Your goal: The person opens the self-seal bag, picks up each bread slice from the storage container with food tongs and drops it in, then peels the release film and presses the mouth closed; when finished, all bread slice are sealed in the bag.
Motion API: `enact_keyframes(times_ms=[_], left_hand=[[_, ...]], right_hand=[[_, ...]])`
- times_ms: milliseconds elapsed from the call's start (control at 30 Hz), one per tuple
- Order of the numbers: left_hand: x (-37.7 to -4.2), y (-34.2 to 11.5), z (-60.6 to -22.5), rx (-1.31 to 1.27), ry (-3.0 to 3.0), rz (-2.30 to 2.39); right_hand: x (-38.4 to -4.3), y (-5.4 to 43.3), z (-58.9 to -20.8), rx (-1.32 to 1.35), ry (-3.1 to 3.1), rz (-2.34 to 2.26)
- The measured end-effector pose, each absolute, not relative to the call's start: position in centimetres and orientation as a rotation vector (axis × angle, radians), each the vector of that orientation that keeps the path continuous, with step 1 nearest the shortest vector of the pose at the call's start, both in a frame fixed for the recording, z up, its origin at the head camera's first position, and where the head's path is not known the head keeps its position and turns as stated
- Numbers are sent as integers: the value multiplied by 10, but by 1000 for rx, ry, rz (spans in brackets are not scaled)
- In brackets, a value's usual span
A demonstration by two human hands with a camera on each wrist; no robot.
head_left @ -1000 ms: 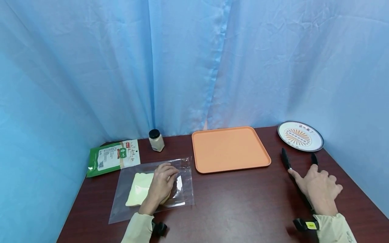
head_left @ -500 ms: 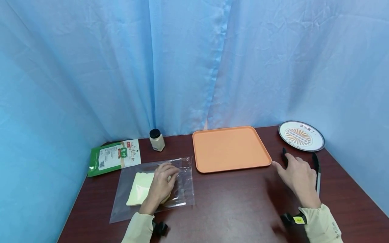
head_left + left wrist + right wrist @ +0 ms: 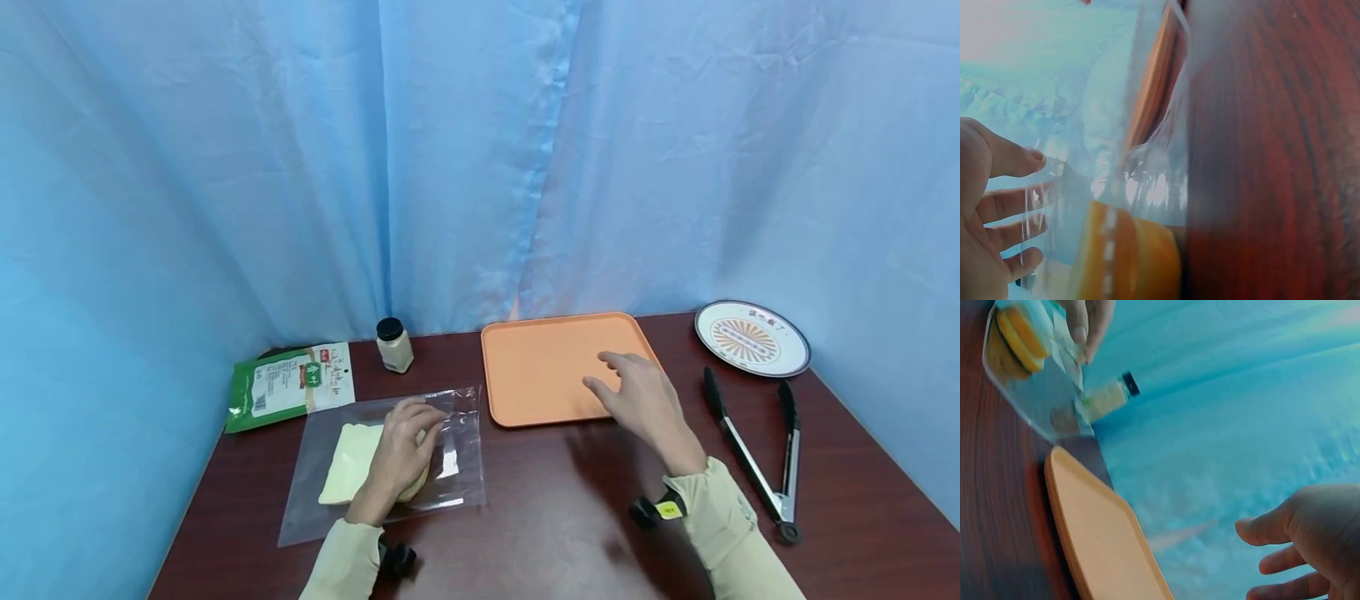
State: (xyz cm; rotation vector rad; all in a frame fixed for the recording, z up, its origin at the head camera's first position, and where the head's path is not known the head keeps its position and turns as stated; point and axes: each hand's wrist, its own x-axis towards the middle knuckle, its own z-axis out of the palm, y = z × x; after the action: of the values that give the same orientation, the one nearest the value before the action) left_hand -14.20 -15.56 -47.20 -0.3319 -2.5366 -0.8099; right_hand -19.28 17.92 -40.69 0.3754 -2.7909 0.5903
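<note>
Fingers of the left hand pinch the clear bag at lower left, probably to lift it off the bread inside; the right hand, fingers apart, hangs over the orange tray right of centre.

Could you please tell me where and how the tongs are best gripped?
Probably by both metal arms, with the right hand coming down from above: the tongs lie spread in an open V, hinge end nearest the camera, so a hand could straddle the arms and squeeze them together.
</note>
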Motion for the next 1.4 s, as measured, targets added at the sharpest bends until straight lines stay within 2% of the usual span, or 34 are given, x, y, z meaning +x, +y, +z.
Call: enact_keyframes(times_ms=[533,1000,1400], left_hand=[[-157,-163,-443,-494,-2465,-784],[-192,-151,-425,-353,-2866,-699],[-228,-142,-442,-283,-3143,-773]], right_hand=[[-221,110,-403,615,-2814,589],[-245,67,-424,772,-2917,643],[-261,41,-445,902,-2969,563]])
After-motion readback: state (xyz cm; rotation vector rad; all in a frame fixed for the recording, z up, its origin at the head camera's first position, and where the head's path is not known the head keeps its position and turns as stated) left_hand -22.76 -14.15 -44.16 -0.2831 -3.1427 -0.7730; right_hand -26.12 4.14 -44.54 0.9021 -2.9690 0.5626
